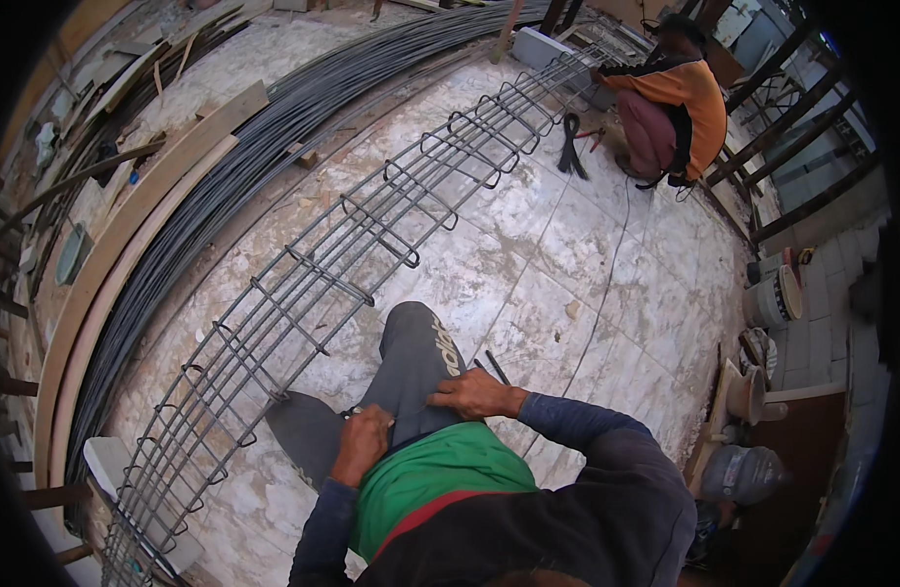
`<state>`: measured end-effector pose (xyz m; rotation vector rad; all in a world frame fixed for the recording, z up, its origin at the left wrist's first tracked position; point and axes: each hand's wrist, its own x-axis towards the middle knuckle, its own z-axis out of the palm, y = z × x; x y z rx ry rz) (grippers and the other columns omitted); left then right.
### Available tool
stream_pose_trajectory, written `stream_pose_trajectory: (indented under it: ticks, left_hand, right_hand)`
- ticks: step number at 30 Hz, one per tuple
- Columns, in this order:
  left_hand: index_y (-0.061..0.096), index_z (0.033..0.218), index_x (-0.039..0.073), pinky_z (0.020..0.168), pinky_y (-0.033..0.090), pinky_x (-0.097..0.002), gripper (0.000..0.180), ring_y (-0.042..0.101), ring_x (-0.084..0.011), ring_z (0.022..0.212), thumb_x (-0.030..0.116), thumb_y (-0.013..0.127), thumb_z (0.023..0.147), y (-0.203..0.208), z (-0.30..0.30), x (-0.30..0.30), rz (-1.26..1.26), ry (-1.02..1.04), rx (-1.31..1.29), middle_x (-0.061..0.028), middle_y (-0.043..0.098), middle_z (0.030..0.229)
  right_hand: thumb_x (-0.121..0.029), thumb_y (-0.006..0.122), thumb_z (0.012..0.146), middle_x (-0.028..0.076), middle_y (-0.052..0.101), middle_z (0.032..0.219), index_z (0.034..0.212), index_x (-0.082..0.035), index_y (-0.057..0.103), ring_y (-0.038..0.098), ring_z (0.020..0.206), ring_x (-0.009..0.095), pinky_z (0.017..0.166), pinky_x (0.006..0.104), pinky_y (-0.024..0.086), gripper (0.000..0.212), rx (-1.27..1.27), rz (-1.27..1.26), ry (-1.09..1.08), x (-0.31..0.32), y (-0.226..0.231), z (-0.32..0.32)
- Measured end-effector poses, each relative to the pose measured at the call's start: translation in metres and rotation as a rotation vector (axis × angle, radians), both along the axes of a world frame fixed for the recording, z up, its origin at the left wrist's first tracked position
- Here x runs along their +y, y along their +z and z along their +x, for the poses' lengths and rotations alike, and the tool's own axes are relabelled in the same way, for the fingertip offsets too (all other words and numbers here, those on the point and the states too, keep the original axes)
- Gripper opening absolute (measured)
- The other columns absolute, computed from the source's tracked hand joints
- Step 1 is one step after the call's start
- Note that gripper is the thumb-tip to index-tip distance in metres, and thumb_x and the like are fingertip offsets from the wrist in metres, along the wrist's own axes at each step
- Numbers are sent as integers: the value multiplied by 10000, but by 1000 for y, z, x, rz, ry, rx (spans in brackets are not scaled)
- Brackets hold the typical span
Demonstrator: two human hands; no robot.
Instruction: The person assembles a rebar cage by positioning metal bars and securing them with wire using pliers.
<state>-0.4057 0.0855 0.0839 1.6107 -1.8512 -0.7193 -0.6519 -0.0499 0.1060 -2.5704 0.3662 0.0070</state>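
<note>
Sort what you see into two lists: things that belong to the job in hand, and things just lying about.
Probably the job:
steel bar cage
dark wire bundle
red-handled pliers
long steel rods

Apparently just lying about:
wooden planks
whitish bucket
clear plastic bottle

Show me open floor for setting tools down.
Mostly bare tiled floor: between the rebar cage and thin cord; between cord and white bucket. Crowded: left, with rebar rods and planks; far side, with black wire bundle and red-handled tool by the co-worker.
</note>
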Motion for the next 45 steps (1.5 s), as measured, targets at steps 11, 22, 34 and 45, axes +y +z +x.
stream_pose_trajectory:
  ticks: [11,22,34,45]
  left_hand:
    - [636,858,43,625,488,-449,52,607,-359,715,71,596,843,-7,14,-28,44,23,-123,-132,584,819]
    - [665,1045,29,811,491,-434,268,619,-373,910,189,687,832,-39,28,-118,-54,337,41,-165,643,1014]
    - [623,1155,-3,881,468,-466,329,599,-384,1005,133,638,855,-71,112,-249,-209,926,-228,-184,617,1073]
    - [657,1217,123,928,471,-408,415,624,-364,1070,371,650,884,-99,235,-306,183,472,-133,-182,677,1116]
  right_hand:
    - [-99,604,822,98,553,802,990,-97,573,619,687,319,550,430,490,171,-163,82,-192,15,-28,40]
    - [-109,587,874,168,657,742,979,-82,612,642,672,380,573,462,488,111,-115,71,-590,-30,-40,66]
    - [-345,586,913,235,676,864,1031,-35,626,648,803,430,698,518,494,334,-95,72,-879,-98,-94,127]
    - [-498,590,895,218,687,845,1093,-24,614,667,800,408,687,489,526,514,66,143,-925,-111,-113,172]
